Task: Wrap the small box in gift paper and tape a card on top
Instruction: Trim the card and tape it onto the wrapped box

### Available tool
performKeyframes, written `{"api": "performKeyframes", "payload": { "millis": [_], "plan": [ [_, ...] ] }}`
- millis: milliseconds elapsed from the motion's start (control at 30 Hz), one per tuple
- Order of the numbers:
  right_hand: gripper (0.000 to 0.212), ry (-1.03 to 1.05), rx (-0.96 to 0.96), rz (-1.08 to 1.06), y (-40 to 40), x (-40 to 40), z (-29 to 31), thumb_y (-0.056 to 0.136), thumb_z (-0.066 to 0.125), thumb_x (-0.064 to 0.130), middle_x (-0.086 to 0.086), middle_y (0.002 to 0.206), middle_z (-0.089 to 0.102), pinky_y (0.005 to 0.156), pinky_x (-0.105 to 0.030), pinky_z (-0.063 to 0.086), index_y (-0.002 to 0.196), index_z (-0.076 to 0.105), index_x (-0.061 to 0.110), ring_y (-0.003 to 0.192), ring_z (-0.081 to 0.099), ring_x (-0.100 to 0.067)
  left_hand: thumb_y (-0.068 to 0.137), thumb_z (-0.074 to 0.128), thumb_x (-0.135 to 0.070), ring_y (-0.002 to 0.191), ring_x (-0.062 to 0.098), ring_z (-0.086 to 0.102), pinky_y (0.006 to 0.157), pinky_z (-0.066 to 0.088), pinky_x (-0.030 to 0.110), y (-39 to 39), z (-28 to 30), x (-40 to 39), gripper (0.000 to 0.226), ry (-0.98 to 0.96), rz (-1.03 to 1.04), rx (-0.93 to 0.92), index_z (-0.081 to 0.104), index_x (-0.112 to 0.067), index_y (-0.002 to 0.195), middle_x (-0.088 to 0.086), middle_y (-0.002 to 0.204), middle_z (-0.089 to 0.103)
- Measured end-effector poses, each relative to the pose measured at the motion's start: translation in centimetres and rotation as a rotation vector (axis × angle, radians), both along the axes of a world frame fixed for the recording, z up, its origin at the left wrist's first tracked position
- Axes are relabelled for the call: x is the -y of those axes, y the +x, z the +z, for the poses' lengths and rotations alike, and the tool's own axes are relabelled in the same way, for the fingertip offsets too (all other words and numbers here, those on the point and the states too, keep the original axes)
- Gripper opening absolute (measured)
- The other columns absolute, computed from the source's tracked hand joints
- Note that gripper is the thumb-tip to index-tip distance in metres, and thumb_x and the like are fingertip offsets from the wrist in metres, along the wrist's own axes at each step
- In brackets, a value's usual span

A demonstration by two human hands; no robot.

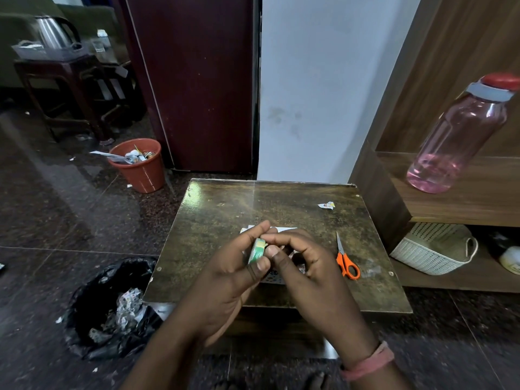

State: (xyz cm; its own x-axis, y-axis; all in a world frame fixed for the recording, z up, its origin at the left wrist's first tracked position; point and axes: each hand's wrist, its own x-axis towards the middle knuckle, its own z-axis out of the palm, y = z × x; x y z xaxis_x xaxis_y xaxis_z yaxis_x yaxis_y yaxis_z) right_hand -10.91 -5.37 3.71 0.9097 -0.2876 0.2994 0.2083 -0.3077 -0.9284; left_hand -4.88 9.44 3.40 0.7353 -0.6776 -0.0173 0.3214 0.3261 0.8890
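Both hands meet over the middle of the small brown table [213, 209]: the left hand [225, 280] grips a green tape roll [257, 250] between thumb and fingers, and the right hand [306, 266] pinches at its edge. Beneath them lies the patterned box [271, 277], mostly hidden, with white paper [284, 229] just beyond. Orange scissors [346, 261] rest to the right

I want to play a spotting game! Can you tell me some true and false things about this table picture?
1. The scissors have orange handles. True.
2. The scissors are in a hand. False: they lie on the table.
3. The left hand holds a green tape roll. True.
4. The pink bottle stands on the table. False: it is on the wooden shelf.
5. The orange bin sits on the floor. True.
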Motion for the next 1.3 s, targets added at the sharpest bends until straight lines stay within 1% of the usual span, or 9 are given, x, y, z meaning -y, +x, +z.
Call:
{"api": "performKeyframes", "payload": {
  "millis": [100,200,367,533,700,900,1033,1167,1300],
  "plan": [
    [0.022,-0.014,-0.006,0.001,0.1,-0.1,-0.3,0.093,0.068,0.02,0.009,0.107,0.068,0.087,-0.033,0.052,0.112,0.073,0.031,0.104,0.063,-0.019,0.078,0.087,-0.017,0.127,0.027,0.065,0.104,0.053,0.029,0.2,0.1,0.0,0.076,0.007,0.047,-0.024,0.053,-0.011,0.146,0.016,0.133,0.068],
    [0.024,-0.02,-0.024,-0.019,0.1,0.0,-0.6,0.09,0.069,0.025,0.008,0.106,0.065,0.083,-0.04,0.053,0.112,0.07,0.035,0.099,0.061,-0.019,0.084,0.07,-0.009,0.116,0.021,0.071,0.089,0.057,0.023,0.0,0.4,0.1,0.057,0.063,0.107,-0.009,0.058,-0.009,0.139,0.012,0.121,0.075],
    [0.032,-0.046,0.028,-0.061,0.1,0.1,-0.6,0.092,0.068,0.007,0.01,0.105,0.068,0.08,-0.039,0.055,0.108,0.073,0.035,0.091,0.064,-0.018,0.095,0.058,-0.011,0.124,0.024,0.067,0.102,0.054,0.029,-0.4,0.6,0.3,0.04,0.09,0.093,0.014,0.064,-0.004,0.134,0.015,0.129,0.071],
    [0.03,0.019,0.03,-0.138,0.2,0.4,-0.6,0.091,0.07,0.008,0.008,0.099,0.074,0.081,-0.036,0.056,0.106,0.077,0.033,0.09,0.069,-0.016,0.088,0.064,-0.008,0.109,0.018,0.072,0.089,0.058,0.024,-0.3,0.7,0.4,0.033,0.072,0.134,-0.021,0.077,-0.011,0.118,0.015,0.124,0.073],
    [0.035,0.07,-0.035,-0.154,0.1,0.3,-0.5,0.09,0.074,0.006,0.018,0.088,0.073,0.075,-0.016,0.049,0.11,0.076,0.034,0.08,0.067,-0.002,0.073,0.076,-0.007,0.101,0.029,0.075,0.089,0.062,0.031,0.5,0.0,0.1,0.033,0.108,0.295,-0.066,0.08,-0.007,0.107,0.02,0.114,0.076],
    [0.049,0.18,-0.125,0.033,0.0,0.1,-0.7,0.09,0.076,0.021,0.007,0.099,0.075,0.093,-0.033,0.056,0.137,0.063,0.029,0.099,0.071,-0.01,0.062,0.084,-0.015,0.107,0.025,0.074,0.087,0.058,0.03,0.7,0.3,0.0,0.048,0.138,0.387,0.04,0.078,-0.01,0.11,0.012,0.109,0.078],
    [0.054,0.248,-0.107,0.009,0.1,0.1,-0.5,0.081,0.081,0.039,0.0,0.097,0.075,0.095,-0.036,0.058,0.133,0.067,0.03,0.099,0.072,-0.016,0.068,0.08,-0.007,0.103,0.025,0.075,0.082,0.059,0.024,0.5,0.4,0.2,0.041,0.137,0.401,0.056,0.078,-0.01,0.108,0.013,0.106,0.079],
    [0.047,0.305,-0.113,0.031,0.3,0.3,-0.4,0.083,0.079,0.032,-0.011,0.095,0.077,0.095,-0.042,0.059,0.128,0.069,0.027,0.094,0.075,-0.024,0.069,0.079,-0.009,0.113,0.027,0.073,0.095,0.055,0.033,0.5,0.3,0.2,0.036,0.107,0.369,0.017,0.081,-0.011,0.105,0.016,0.113,0.077],
    [0.039,0.375,-0.127,0.059,0.3,0.5,0.0,0.093,0.07,0.013,-0.016,0.098,0.076,0.089,-0.037,0.06,0.131,0.065,0.017,0.087,0.077,-0.028,0.069,0.075,-0.01,0.103,0.02,0.075,0.082,0.059,0.022,0.6,0.3,0.1,0.029,0.096,0.365,-0.016,0.084,-0.016,0.097,0.013,0.109,0.079]
  ]
}}
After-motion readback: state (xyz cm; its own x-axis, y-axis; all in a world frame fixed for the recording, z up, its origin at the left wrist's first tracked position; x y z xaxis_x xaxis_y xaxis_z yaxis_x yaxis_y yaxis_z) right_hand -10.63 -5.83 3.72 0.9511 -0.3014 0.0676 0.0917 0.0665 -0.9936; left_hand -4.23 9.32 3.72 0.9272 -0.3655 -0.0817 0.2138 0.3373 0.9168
